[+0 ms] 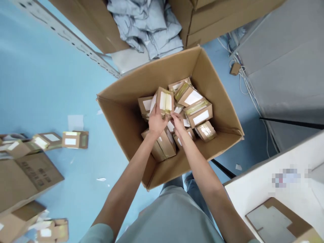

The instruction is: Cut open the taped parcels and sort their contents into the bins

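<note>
Brown cardboard forms the big carton (157, 76), open at the top, in front of the person. Inside it small parcels (201, 113) lie in a loose heap, tipped at different angles, many with white labels and several with shiny yellowish tape; a larger parcel (165, 148) rests towards the near left. One box (165, 101) is above the heap, within the carton's walls, its taped and labelled face turned up. The left hand (157, 122) has thumb and fingers closed on its near left side. The right hand (178, 124) has its fingers drawn narrow at the near right corner; whether they grip the box, I cannot tell. Beyond the carton, grey bags (154, 27) are piled between cardboard walls (101, 30). On the blue floor (83, 175) at left, labelled packages (72, 139) lie near a printed case (37, 172). At right, a white table (253, 189) bears a brown container (292, 216).
</note>
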Demonstrator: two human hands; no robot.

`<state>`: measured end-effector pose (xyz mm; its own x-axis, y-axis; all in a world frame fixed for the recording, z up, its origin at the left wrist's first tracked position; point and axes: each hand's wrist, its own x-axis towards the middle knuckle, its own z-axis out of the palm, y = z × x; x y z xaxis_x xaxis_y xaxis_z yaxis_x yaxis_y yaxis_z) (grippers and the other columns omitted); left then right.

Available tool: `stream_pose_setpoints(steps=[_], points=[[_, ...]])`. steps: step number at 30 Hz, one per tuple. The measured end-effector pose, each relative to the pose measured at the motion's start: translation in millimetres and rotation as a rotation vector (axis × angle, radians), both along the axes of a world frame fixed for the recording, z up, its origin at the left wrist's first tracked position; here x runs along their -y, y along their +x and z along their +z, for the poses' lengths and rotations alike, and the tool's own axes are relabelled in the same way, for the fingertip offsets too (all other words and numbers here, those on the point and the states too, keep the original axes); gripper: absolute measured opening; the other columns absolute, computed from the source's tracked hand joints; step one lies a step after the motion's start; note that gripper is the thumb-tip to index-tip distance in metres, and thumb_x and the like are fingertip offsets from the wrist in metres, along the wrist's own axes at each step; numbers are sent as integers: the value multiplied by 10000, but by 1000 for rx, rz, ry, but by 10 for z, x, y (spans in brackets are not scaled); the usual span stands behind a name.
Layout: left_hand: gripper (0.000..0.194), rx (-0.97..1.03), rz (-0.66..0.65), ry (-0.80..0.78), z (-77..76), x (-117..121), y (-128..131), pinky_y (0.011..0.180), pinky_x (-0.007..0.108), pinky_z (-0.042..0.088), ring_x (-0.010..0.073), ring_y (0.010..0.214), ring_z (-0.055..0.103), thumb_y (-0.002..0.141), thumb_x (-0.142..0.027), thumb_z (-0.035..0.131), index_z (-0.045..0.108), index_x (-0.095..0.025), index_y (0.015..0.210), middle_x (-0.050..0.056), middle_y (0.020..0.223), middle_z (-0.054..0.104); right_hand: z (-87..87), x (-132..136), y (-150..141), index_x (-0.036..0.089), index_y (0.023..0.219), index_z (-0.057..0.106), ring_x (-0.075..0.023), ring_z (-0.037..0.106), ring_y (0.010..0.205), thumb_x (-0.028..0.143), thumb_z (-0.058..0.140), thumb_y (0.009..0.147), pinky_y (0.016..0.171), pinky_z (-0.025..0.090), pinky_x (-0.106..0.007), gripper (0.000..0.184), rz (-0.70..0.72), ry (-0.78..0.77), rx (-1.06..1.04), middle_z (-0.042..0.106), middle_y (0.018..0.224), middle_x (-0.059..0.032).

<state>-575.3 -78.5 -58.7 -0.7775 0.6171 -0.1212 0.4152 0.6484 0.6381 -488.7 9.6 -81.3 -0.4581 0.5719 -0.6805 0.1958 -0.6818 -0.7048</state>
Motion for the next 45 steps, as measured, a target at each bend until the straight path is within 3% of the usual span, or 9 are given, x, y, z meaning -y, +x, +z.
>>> stream_pose_setpoints(steps=[5, 13, 17, 22, 28, 32, 36, 40, 45], points=[[761, -18, 69, 164, 861, 301, 788, 1340, 562, 473, 405, 1577, 598, 1015, -501, 739, 553, -137, 1657, 233, 1667, 632, 962, 104, 1010, 230, 1271, 736, -279, 748, 1290, 591, 855, 910, 1178, 588, -435, 524, 46, 250, -117, 811, 1368, -108], [795, -35, -149, 419, 2221, 505, 3233, 1356, 511, 454, 348, 1626, 547, 1075, -666, 694, 507, -248, 1725, 177, 1739, 567, 2392, 580, 3848, 325, 1534, 672, -289, 677, 1426, 751, 717, 1021, 1211, 604, -467, 668, -61, 590, -253, 667, 1534, -120], [793, 92, -324, 428, 2267, 417, 4516, 1367, 513, 444, 353, 1632, 535, 1056, -652, 727, 527, -243, 1705, 179, 1727, 568, 2577, 836, 5315, 326, 1550, 657, -302, 666, 1444, 743, 719, 1028, 1250, 589, -510, 671, -201, 687, -128, 655, 1512, -128], [725, 280, -625, 330, 1971, 266, 6050, 1326, 523, 494, 368, 1576, 587, 1022, -576, 784, 584, -234, 1628, 190, 1652, 618, 2283, 1215, 6914, 264, 1486, 677, -343, 719, 1366, 863, 731, 938, 1222, 606, -575, 813, -487, 647, 169, 697, 1478, -175], [653, 371, -876, 289, 1692, 65, 7234, 1322, 493, 501, 346, 1537, 602, 972, -327, 817, 618, -203, 1582, 181, 1527, 612, 1892, 1505, 7918, 172, 1461, 676, -376, 730, 1363, 887, 715, 904, 1202, 600, -584, 908, -775, 566, 354, 749, 1418, -237], [675, 484, -986, 189, 1520, -116, 7517, 1282, 488, 547, 352, 1491, 632, 931, -206, 802, 623, -195, 1582, 187, 1497, 602, 1752, 1463, 8194, 116, 1468, 669, -386, 708, 1386, 849, 594, 964, 1211, 570, -591, 893, -793, 602, 563, 720, 1452, -286], [621, 696, -1056, 110, 1355, -58, 7327, 1205, 501, 618, 338, 1472, 667, 972, -155, 701, 630, -206, 1586, 194, 1505, 645, 1793, 1461, 8245, 122, 1457, 697, -417, 540, 1579, 670, 520, 1066, 1323, 426, -661, 696, -632, 791, 863, 604, 1627, -304], [499, 769, -933, 141, 1247, 175, 6705, 1174, 511, 644, 317, 1412, 717, 982, -184, 703, 713, -217, 1480, 182, 1513, 684, 1893, 1358, 7919, 176, 1497, 698, -378, 509, 1614, 564, 492, 1124, 1338, 418, -648, 576, -400, 925, 881, 596, 1670, -237], [431, 730, -686, 224, 1177, 405, 5438, 1174, 495, 647, 304, 1392, 730, 1006, -246, 717, 740, -211, 1436, 171, 1503, 724, 1814, 1070, 6885, 197, 1420, 757, -363, 591, 1533, 566, 501, 1129, 1311, 458, -643, 535, -116, 991, 720, 693, 1563, -213]])
